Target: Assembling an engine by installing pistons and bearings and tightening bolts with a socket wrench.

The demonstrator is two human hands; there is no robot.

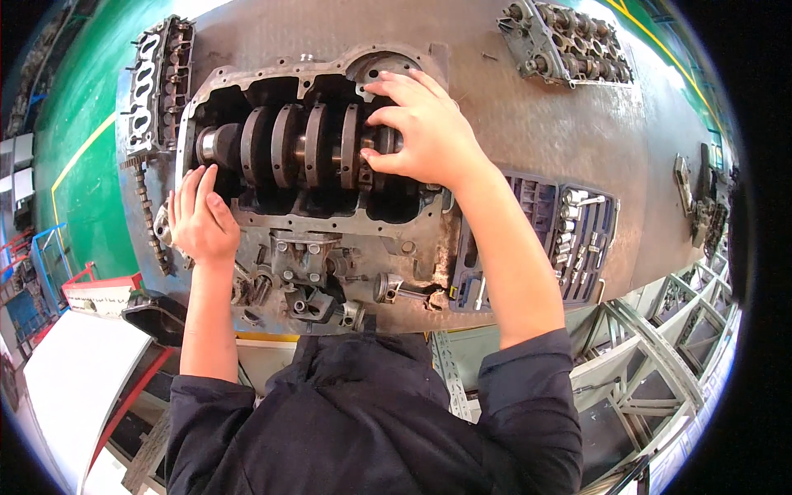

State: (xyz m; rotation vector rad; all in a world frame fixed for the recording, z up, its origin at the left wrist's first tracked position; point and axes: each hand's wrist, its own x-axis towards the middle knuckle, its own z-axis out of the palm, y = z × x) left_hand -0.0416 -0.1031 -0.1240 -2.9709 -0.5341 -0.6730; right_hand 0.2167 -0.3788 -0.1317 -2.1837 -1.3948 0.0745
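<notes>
A bare engine block (330, 223) lies on the metal bench, its cavity facing up. Inside it sits a steel crankshaft (285, 147) with several broad round webs. My left hand (205, 221) rests on the block's left end, its fingers stretched toward the crankshaft's end and holding nothing. At the opposite end, my right hand (429, 128) reaches over the block. Its thumb and index finger curve round the crankshaft's right end; the other fingers lie by the block's rounded end housing (384, 63). The palm hides part of that contact.
Cylinder heads stand at back left (157, 87) and back right (569, 41). A camshaft (148, 214) lies left of the block. Nearer me are a bolted bracket (305, 260) and a piston with connecting rod (400, 290). An open socket set (577, 243) sits under my right forearm.
</notes>
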